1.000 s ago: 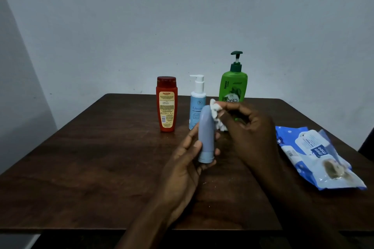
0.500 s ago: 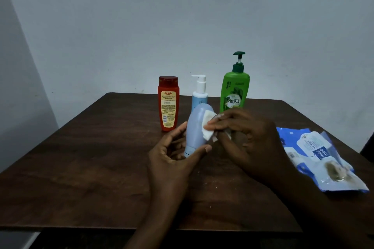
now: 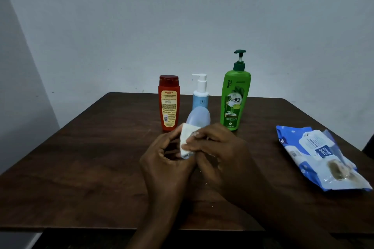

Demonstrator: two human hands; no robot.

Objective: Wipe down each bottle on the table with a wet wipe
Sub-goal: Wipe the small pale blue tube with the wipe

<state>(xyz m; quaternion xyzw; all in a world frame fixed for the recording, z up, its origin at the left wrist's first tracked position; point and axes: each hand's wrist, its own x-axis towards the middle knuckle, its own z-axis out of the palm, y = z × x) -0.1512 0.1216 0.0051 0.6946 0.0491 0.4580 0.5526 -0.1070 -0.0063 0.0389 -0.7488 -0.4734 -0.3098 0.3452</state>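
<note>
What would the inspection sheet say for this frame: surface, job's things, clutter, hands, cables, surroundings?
Surface: dark wooden table, with a few pale specks near the hands.
Job's things: red Karthika bottle, blue pump bottle and green Vatika shampoo bottle stand upright in a row at the back. The pale blue bottle is held in front of them, with the wet wipe against its side. The mee mee wipes pack lies at the right.
Clutter: nothing seen beyond the specks.
Hands: left hand grips the pale blue bottle's lower end; right hand holds the wet wipe on it.
Cables: nothing seen.
Surroundings: plain pale wall behind the table.
</note>
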